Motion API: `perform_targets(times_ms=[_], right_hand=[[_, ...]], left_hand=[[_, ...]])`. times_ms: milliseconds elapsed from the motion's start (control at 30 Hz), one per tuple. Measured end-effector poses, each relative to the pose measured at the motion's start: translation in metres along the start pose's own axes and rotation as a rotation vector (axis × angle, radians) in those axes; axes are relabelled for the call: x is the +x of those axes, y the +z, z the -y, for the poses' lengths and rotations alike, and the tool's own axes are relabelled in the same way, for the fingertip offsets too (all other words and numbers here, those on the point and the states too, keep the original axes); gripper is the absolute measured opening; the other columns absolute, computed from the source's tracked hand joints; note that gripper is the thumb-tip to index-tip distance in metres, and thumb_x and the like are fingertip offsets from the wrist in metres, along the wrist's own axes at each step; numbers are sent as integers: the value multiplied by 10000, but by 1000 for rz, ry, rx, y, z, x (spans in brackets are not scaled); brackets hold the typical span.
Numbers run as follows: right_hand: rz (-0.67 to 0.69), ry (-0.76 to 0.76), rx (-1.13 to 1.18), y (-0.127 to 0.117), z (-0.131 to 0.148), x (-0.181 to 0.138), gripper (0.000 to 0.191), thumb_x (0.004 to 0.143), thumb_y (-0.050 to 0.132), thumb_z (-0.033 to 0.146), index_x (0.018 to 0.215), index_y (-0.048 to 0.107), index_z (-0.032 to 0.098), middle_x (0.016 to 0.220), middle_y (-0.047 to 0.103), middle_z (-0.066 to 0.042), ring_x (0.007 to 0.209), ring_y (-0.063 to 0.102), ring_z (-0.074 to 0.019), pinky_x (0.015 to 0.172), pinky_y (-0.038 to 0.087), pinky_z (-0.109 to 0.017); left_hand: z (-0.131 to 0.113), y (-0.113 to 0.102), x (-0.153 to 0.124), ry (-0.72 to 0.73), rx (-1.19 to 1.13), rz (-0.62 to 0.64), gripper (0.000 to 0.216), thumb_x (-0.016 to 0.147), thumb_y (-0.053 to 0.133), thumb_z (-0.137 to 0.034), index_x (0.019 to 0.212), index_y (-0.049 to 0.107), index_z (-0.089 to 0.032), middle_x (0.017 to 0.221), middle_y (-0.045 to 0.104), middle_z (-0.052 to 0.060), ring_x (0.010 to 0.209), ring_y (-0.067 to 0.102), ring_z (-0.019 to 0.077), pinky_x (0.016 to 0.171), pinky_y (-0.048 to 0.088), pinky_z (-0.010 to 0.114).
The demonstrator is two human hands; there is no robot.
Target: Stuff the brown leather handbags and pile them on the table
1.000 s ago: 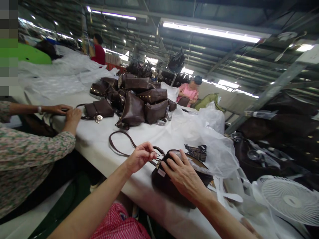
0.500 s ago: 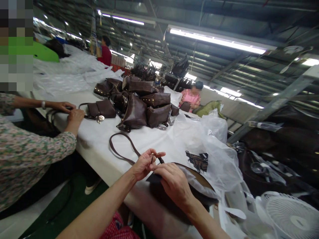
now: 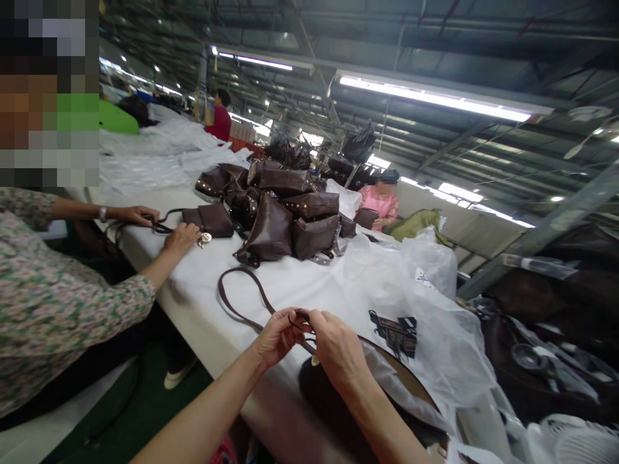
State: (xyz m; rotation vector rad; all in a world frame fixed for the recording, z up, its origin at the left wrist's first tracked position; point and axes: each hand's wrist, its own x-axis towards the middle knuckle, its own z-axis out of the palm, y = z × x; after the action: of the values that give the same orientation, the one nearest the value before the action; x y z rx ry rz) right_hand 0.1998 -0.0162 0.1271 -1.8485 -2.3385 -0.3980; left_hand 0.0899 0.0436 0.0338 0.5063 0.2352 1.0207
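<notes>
In front of me a dark brown handbag (image 3: 333, 409) lies at the near edge of the white table, its top gaping over whitish plastic lining. Its long brown strap (image 3: 240, 270) loops out to the left on the cloth. My left hand (image 3: 279, 335) pinches a thin dark cord (image 3: 293, 318) just above the bag. Close against it, my right hand (image 3: 338, 345) has thumb and fingers pressed together on the same cord; its fingertips are partly hidden. A small round gold charm (image 3: 315, 360) hangs under my right hand, beside the strap.
Several dark brown studded bags (image 3: 268, 225) are heaped mid-table. On the left, a co-worker's hands (image 3: 181, 237) handle a small brown bag (image 3: 217, 219). Black printed tags (image 3: 396, 332) and clear plastic bags (image 3: 435, 309) lie to the right, near a white fan (image 3: 580, 441).
My right hand has moved up and now meets my left at the cord. The dark flat card under it no longer shows, and the gold charm is visible. The co-worker's nearer hand reached the small bag.
</notes>
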Motion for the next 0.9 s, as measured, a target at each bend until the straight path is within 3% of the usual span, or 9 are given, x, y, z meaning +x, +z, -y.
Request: perform_targets(times_ms=[267,433,667,800,900], right_hand=[[155,33,-139,-19,18,13,120,889,521,98,879,597,190,804,688,-85,723,683,-249,616,443,-337],[107,41,-121,-8,17,16,18,873,601,184,887,605,175,803,691,-82,722,679,-239,645,478,-352],[-36,-7,-143,16,5,7,97,845,623,143,920,627,203,802,667,-37,715,644,-209,610,476,-314],[-97,-29,-111,14,-4,2,86,859,626,197,932,626,241,772,620,-14,676,603,-176,527,407,-249],[-96,-51,-40,1,-16,-13,37,857,631,217,883,610,232,857,607,-14,740,590,-162,587,423,-243]], left_hand=[[-7,3,1,0,129,-25,376,543,884,-403,704,691,-123,570,623,11,487,543,105,463,391,207],[-16,1,3,8,253,-35,384,551,867,-447,733,718,-143,623,660,31,520,567,121,507,436,224],[-22,9,3,-18,473,-34,424,544,861,-467,780,722,-143,613,675,32,575,649,170,613,525,286],[-23,17,4,-35,588,-78,501,526,847,-511,856,714,-158,616,682,23,540,648,164,548,511,252],[-42,10,-4,11,810,-75,408,615,777,-520,694,695,-129,560,654,30,469,602,144,453,444,208]])
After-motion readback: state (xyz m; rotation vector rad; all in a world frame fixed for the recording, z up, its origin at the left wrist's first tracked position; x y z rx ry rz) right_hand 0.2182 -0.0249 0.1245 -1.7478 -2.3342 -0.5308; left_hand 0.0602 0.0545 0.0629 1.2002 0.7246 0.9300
